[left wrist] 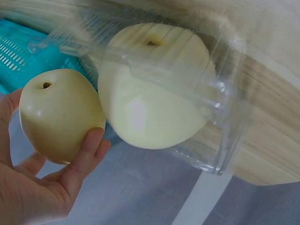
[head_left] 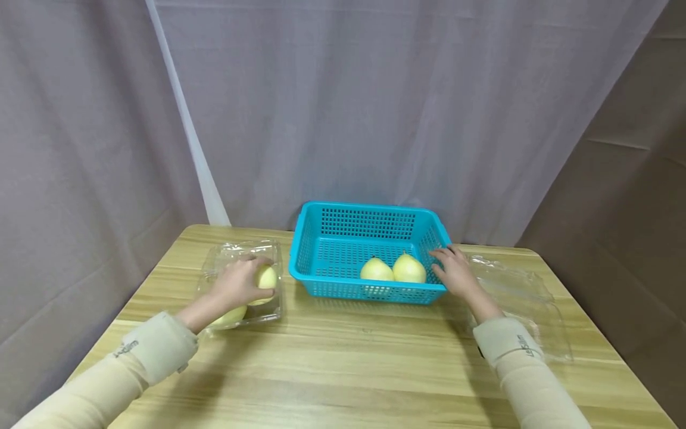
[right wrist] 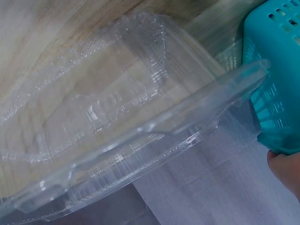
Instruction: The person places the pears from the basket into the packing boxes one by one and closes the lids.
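Grips a yellow pear (head_left: 266, 280) in the left hand (head_left: 238, 282), at the left clear plastic container (head_left: 225, 253), with another pear (left wrist: 152, 105) inside. Rests the right hand (head_left: 455, 271), well apart, at the right rim of a turquoise basket (head_left: 370, 208); cannot tell whether clamped. Inside, two pears (head_left: 409, 269) side by side. Farther right, on the wooden table (head_left: 343, 363), a second clear container (head_left: 514, 286).

From the head I look forward and down, farthest off, over the counter (head_left: 343, 357) to the curtain (head_left: 348, 119). Left wrist: tilted, close on two pears (left wrist: 61, 115). Right wrist: tilted, close on the right box (right wrist: 117, 136). Basket (head_left: 370, 205) shows in all three.
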Available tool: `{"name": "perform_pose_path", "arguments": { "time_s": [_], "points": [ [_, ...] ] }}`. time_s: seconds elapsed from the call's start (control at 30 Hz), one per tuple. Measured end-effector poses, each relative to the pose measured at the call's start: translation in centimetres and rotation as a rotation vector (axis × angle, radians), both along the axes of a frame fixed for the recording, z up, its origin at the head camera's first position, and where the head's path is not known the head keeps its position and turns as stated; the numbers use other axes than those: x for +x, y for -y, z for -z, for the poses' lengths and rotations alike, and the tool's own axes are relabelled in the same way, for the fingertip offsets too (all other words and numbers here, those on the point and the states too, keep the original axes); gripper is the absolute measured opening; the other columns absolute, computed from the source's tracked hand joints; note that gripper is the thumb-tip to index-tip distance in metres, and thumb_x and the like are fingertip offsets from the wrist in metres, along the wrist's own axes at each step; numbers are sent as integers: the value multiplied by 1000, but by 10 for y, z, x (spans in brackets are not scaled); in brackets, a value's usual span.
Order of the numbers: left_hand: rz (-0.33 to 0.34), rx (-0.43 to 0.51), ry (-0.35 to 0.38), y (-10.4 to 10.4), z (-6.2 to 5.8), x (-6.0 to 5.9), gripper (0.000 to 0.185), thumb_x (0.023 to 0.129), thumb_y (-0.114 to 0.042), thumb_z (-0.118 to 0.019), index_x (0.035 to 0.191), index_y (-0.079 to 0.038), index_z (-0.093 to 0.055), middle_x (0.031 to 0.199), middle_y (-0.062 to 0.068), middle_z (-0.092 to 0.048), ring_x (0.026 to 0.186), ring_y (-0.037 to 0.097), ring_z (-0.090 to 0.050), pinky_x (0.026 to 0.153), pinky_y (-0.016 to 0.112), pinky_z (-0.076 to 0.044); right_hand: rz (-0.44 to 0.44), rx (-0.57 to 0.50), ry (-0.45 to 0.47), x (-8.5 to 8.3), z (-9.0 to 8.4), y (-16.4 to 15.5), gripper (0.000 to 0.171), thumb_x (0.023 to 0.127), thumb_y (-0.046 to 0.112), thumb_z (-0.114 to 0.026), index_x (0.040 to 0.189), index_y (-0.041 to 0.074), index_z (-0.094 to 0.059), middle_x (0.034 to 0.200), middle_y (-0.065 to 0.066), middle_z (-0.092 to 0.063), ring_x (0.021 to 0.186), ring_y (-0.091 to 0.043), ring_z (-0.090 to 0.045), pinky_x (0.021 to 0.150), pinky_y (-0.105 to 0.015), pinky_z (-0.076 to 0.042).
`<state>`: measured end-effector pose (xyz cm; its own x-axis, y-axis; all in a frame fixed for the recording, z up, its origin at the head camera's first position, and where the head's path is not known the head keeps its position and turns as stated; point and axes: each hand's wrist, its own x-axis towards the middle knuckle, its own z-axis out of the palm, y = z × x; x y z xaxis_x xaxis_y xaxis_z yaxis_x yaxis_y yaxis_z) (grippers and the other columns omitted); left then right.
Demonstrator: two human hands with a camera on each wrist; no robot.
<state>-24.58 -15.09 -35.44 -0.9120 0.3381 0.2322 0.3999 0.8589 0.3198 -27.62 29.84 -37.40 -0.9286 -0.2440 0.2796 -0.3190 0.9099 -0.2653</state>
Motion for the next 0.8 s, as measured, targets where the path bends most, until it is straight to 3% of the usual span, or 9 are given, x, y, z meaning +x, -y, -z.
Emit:
{"name": "perform_pose_path", "arguments": {
  "time_s": [0.27,0.43,0.53,0.8],
  "points": [
    [10,-7,6,-1,6,-2,58,66,-30,-79,115,-3,-63,100,17,-65,72,22,-59,57,32,-50,-1,12,-59,-1,-2,2,34,91,3,-51,122,-10,-55,128,-33,-50,122,-52,-40,104,-62,-31],
    [-6,-16,39,-4,7,-3,57,66,-29,-80,114,-3,-63,94,13,-65,71,21,-58,58,33,-50,14,-38,-130,-1,1,3,28,89,-1,-51,114,-12,-59,120,-32,-55,113,-50,-50,98,-58,-40],
    [-3,-24,42,-6,7,-3,56,65,-29,-80,113,-3,-63,94,13,-65,73,22,-59,59,34,-50,24,-9,-166,-1,0,3,25,88,-2,-51,109,-12,-61,115,-31,-58,109,-48,-54,95,-57,-44],
    [5,-54,36,-8,8,-4,55,63,-29,-82,110,-4,-66,91,13,-66,74,22,-59,58,36,-50,-3,72,-114,2,-18,11,26,91,-1,-47,111,-9,-62,113,-27,-61,95,-42,-61,73,-49,-51]
  ]
}}
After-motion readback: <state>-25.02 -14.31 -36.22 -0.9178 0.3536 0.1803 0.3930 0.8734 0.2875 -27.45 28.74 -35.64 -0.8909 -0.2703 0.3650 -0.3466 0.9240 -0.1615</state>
